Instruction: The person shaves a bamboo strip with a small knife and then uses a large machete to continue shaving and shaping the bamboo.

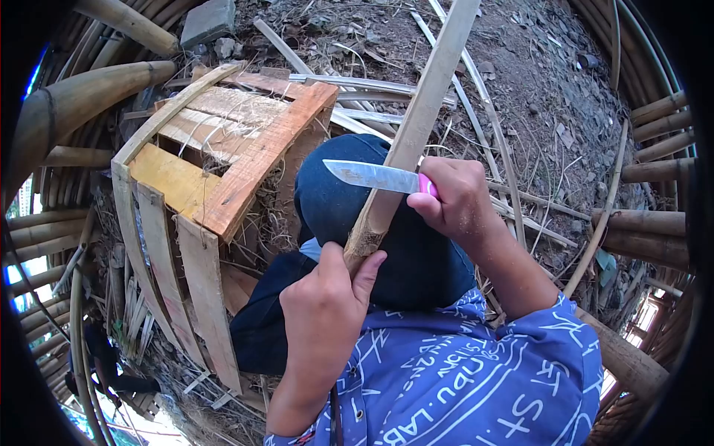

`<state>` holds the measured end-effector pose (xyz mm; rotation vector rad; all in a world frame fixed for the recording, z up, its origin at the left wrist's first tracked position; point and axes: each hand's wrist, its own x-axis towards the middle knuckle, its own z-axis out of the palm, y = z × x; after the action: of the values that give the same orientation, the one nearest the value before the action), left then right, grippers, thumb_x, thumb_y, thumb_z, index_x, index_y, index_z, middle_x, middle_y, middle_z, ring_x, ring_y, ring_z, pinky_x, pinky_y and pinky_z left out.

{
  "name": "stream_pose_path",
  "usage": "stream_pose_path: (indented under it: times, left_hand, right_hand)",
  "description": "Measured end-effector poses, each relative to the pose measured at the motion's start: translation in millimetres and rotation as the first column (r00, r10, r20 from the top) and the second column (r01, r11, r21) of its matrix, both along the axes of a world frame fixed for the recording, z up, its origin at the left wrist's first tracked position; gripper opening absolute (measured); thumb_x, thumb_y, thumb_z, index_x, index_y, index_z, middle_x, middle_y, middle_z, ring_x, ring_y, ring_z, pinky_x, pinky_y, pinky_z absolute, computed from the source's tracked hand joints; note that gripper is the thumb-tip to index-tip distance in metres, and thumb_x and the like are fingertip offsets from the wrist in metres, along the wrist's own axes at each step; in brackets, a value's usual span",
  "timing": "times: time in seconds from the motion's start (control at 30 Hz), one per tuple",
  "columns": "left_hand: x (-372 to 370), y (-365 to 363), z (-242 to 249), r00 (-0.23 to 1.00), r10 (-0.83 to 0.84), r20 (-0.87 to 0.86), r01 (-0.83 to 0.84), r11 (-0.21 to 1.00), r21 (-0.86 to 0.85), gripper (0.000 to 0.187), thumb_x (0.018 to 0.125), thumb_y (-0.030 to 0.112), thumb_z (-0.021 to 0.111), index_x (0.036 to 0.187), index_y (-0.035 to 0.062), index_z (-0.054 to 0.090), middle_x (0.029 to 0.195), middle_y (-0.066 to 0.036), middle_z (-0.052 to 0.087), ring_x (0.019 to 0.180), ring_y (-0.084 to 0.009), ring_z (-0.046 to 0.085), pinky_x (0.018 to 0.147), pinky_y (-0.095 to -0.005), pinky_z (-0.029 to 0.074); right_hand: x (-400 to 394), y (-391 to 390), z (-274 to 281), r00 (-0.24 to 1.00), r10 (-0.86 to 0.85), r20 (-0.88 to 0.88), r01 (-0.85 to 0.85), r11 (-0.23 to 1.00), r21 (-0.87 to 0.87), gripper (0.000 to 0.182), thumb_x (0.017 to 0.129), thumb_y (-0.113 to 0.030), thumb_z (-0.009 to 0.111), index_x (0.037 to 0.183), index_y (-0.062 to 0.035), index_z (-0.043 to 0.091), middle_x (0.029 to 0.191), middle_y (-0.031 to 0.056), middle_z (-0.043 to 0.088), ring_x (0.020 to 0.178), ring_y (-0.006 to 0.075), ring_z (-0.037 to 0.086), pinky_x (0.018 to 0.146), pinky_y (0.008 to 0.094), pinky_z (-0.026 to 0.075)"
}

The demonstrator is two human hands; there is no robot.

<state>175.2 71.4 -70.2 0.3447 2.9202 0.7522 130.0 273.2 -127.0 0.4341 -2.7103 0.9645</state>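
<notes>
My left hand [325, 301] is closed round the near end of a long bamboo strip [416, 111], with the thumb along its side. The strip slants up and away to the top of the view. In my right hand [460, 195] is a knife [372, 176] with a pink handle, most of which the fingers hide. The knife's blade lies across the strip above my left hand, pointing left, and has brownish smears on it. My knees in dark cloth [335, 193] are beneath the strip.
A slatted wooden crate [260, 156] holding straw stands at the left. Several loose bamboo strips [491, 126] lie on the littered ground ahead. Bamboo pole walls [658, 171] curve round both sides, and a grey block [208, 21] sits at the top left.
</notes>
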Motion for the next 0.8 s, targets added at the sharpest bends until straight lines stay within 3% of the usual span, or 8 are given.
stream_pose_path:
  times: [0.17,0.6,0.67,0.73,0.77,0.8]
  left_hand:
    - [1,0,1,1.000,0.011,0.016,-0.011,1.000,0.001,0.042,0.088,0.037,0.064,0.070,0.0056,0.044,0.048,-0.012,0.051,0.044,-0.0310,0.057,0.039,-0.0375,0.043]
    - [1,1,-2,0.999,0.039,0.011,-0.039,0.999,0.023,0.041,0.089,0.038,0.063,0.071,0.0060,0.044,0.050,-0.014,0.051,0.046,-0.0329,0.058,0.040,-0.0386,0.044]
    - [3,1,-2,0.999,0.041,0.018,-0.042,0.999,0.031,0.041,0.089,0.038,0.063,0.072,0.0052,0.046,0.050,-0.015,0.052,0.046,-0.0333,0.058,0.040,-0.0392,0.044]
    - [12,-4,-1,0.999,0.039,0.029,-0.041,0.998,0.048,0.041,0.089,0.038,0.064,0.072,0.0047,0.047,0.051,-0.015,0.052,0.047,-0.0334,0.058,0.040,-0.0390,0.044]
    - [12,-7,-1,0.999,0.041,0.031,-0.043,0.997,0.065,0.041,0.088,0.038,0.064,0.072,0.0043,0.048,0.051,-0.015,0.053,0.047,-0.0334,0.058,0.040,-0.0388,0.044]
    - [6,-7,-3,0.999,0.049,0.004,-0.049,0.997,0.066,0.041,0.088,0.038,0.064,0.072,0.0043,0.048,0.051,-0.015,0.053,0.047,-0.0334,0.058,0.040,-0.0388,0.044]
  right_hand:
    - [-7,1,-8,0.992,0.056,-0.111,-0.056,0.998,0.003,0.054,0.082,-0.056,0.061,0.066,-0.0061,0.049,0.054,0.0105,0.049,0.050,0.0305,0.057,0.045,0.0389,0.044]
    - [-15,2,-11,0.984,0.047,-0.173,-0.042,0.999,0.032,0.056,0.081,-0.058,0.060,0.065,-0.0070,0.047,0.054,0.0100,0.048,0.049,0.0302,0.056,0.044,0.0391,0.044]
    - [-19,6,-14,0.978,-0.029,-0.204,0.025,1.000,-0.019,0.052,0.083,-0.053,0.062,0.065,-0.0059,0.049,0.054,0.0115,0.050,0.049,0.0314,0.057,0.045,0.0391,0.045]
    - [-57,48,-22,0.913,-0.340,-0.223,0.343,0.939,-0.027,0.047,0.096,-0.040,0.052,0.067,-0.0034,0.056,0.051,0.0137,0.050,0.048,0.0297,0.057,0.044,0.0383,0.043]
    - [-62,67,-16,0.926,-0.339,-0.169,0.343,0.939,-0.002,0.050,0.100,-0.039,0.045,0.065,-0.0031,0.056,0.051,0.0131,0.050,0.045,0.0277,0.055,0.043,0.0376,0.041]
    - [-68,68,-10,0.904,-0.325,-0.278,0.334,0.942,-0.014,0.058,0.100,-0.044,0.040,0.062,-0.0022,0.053,0.048,0.0110,0.045,0.041,0.0242,0.047,0.040,0.0366,0.035]
